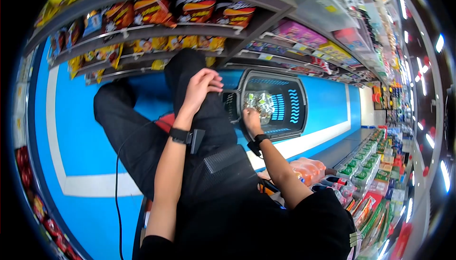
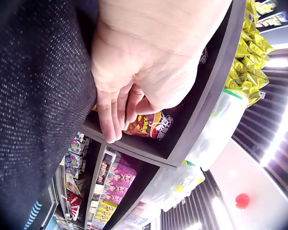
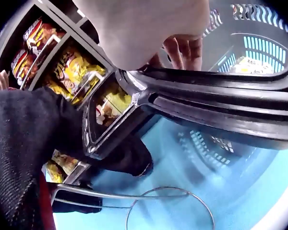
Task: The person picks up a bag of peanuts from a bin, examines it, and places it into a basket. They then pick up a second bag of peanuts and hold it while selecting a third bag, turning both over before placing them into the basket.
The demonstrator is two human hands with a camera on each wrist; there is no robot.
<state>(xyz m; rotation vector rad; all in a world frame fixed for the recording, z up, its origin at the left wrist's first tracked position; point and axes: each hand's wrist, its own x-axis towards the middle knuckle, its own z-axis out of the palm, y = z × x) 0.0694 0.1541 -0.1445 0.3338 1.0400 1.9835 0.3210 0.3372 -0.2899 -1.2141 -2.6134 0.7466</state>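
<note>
A dark shopping basket (image 1: pixel 305 110) stands on the blue floor beside the person's legs. Inside it lies a shiny, clear-looking package (image 1: pixel 262 103) with green bits; in the right wrist view a white label with dark print (image 3: pixel 252 66) shows at the basket's bottom. My right hand (image 1: pixel 252 121) reaches over the near rim and overlaps the package's edge in the head view. Its fingertips drop behind the rim (image 3: pixel 221 81) in the right wrist view, so I cannot tell whether they grip anything. My left hand (image 1: pixel 202 88) hovers around the knee, fingers loosely bent, holding nothing.
Shelves of bagged snacks (image 1: pixel 194 10) run along one side, with purple boxes (image 1: pixel 299 34) farther along. Across the aisle stand packs of green-labelled bottles (image 1: pixel 354 165) and orange bottles (image 1: pixel 308 170). A thin wire ring (image 3: pixel 170 191) shows low in the right wrist view.
</note>
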